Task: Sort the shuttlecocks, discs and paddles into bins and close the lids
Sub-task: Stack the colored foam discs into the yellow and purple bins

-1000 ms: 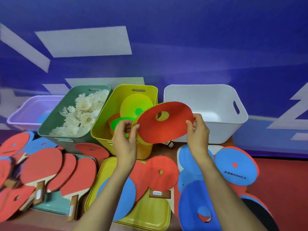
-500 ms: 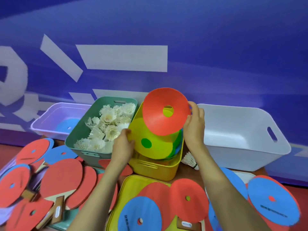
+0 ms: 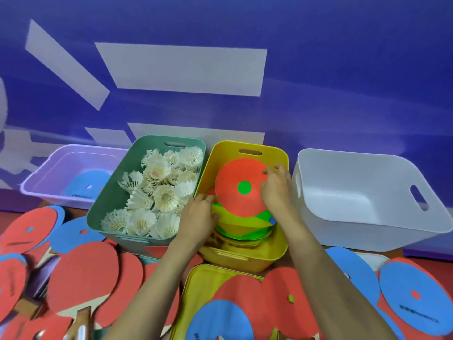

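You've brought the red disc (image 3: 230, 182) down from mid-air onto the stack (image 3: 245, 225) in the yellow bin (image 3: 282, 251), right hand (image 3: 277, 190) pinching its rim, left hand (image 3: 196, 219) against the stack's edge (can't tell if gripping), and it looks light and bendy, so hold the rim.

"What's all this standing on?"

"A brown table top (image 3: 76, 211), though very little of it shows. Four tubs stand in a row at the back: a purple bin (image 3: 36, 190), a green bin (image 3: 103, 212), a yellow bin (image 3: 245, 261) and a white bin (image 3: 367, 229). The green and yellow ones sit close side by side."

"And nearer us?"

"A yellow lid (image 3: 203, 278) lies flat just in front of the yellow bin. A corner of a white lid (image 3: 375, 260) peeks out before the white bin. Red and blue paddles (image 3: 83, 276) are heaped overlapping at the left, with more of them on the right. I can't tell which ones touch the wood itself."
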Demonstrator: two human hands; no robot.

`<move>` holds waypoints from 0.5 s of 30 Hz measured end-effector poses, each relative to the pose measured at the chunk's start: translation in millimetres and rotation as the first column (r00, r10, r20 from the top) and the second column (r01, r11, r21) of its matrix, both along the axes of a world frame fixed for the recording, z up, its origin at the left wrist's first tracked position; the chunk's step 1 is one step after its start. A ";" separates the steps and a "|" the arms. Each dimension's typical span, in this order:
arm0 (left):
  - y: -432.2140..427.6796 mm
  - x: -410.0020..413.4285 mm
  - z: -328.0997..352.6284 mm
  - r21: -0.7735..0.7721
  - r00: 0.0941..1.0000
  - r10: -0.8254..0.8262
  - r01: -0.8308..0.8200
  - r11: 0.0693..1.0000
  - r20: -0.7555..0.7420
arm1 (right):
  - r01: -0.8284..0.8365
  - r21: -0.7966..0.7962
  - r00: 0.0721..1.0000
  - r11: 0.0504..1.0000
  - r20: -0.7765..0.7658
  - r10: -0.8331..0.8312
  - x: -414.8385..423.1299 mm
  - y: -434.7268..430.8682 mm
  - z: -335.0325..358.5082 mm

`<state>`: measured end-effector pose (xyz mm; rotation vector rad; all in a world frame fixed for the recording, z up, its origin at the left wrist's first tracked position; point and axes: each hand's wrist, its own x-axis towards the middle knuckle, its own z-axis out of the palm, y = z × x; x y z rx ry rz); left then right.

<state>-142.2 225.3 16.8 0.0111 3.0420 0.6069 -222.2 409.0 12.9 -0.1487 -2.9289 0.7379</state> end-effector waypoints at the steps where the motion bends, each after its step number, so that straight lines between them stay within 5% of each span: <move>1: 0.6 -0.2 -0.3 0.019 1.000 -0.001 0.001 1.000 -0.008 | -0.022 0.025 1.000 0.999 0.011 0.022 2.9 1.5 -2.5; 10: 23.6 16.1 1.3 0.112 0.996 0.026 -0.016 0.994 -0.085 | -0.144 -0.088 0.984 0.986 -0.118 0.133 39.1 27.0 5.6; 15: 72.1 38.4 11.4 0.264 0.958 -0.025 0.104 0.959 -0.287 | -0.235 -0.132 0.934 0.963 -0.306 0.186 77.7 64.8 17.8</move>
